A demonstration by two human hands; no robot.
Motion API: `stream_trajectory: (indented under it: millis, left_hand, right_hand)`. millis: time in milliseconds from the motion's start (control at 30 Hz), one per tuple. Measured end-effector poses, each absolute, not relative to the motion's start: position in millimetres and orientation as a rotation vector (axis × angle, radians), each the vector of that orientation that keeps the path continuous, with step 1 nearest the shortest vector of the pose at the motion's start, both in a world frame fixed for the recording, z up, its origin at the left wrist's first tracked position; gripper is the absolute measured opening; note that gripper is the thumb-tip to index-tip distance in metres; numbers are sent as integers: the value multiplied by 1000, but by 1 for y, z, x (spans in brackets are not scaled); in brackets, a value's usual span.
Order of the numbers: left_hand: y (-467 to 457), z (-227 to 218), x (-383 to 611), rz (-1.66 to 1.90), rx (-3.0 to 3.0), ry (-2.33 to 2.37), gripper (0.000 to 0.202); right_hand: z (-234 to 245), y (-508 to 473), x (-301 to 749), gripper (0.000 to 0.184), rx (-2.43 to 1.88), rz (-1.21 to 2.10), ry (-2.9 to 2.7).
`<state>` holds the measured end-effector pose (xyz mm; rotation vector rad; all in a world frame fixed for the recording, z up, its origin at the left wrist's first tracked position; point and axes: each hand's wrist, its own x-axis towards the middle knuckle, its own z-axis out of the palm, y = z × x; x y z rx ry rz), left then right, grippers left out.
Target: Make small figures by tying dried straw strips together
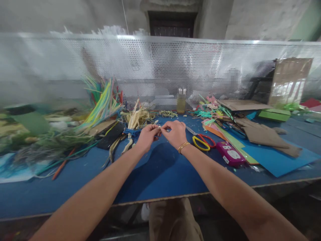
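Observation:
My left hand (148, 136) and my right hand (175, 133) meet above the blue tabletop (160, 180), fingertips pinched together. Between them is a tiny pale piece, too small to name. A gold bracelet (184, 147) circles my right wrist. Beside that hand lie scissors (203, 142) with one yellow and one red handle loop. Left of my left hand is a bundle of dried, pale husk-like strips (136, 117), with a blue tangle of strands (132, 133) at its base.
Colourful thin strips (102, 107) and greenish plant-like material (50, 142) fill the left side. A bottle of yellowish liquid (181, 102) stands before the perforated metal panel (140, 63). To the right are a magenta box-like object (230, 154), blue paper (278, 164) and brown cardboard (263, 132).

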<state>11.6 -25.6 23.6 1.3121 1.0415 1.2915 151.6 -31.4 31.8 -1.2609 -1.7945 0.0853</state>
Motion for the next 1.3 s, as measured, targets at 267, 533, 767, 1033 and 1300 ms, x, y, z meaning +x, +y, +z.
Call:
stream_trajectory:
  millis: [267, 533, 767, 1033, 1300]
  left_hand:
    - [-24, 20, 11, 1302, 1500, 1112, 22]
    - [-22, 19, 9, 1333, 1769, 1071, 14]
    - [-20, 19, 6, 1317, 1642, 1064, 17]
    - [-19, 20, 7, 1285, 1558, 1001, 21]
    - [-18, 19, 6, 1288, 1649, 1010, 19]
  right_hand:
    - [32, -27, 158, 8, -1279, 134, -1793]
    - [30, -22, 163, 5, -1272, 427, -1674]
    - [31, -18, 167, 6, -1189, 460, -1753]
    - [30, -15, 170, 6, -1111, 383, -1812]
    - [29, -15, 168, 9, -1138, 443, -1747]
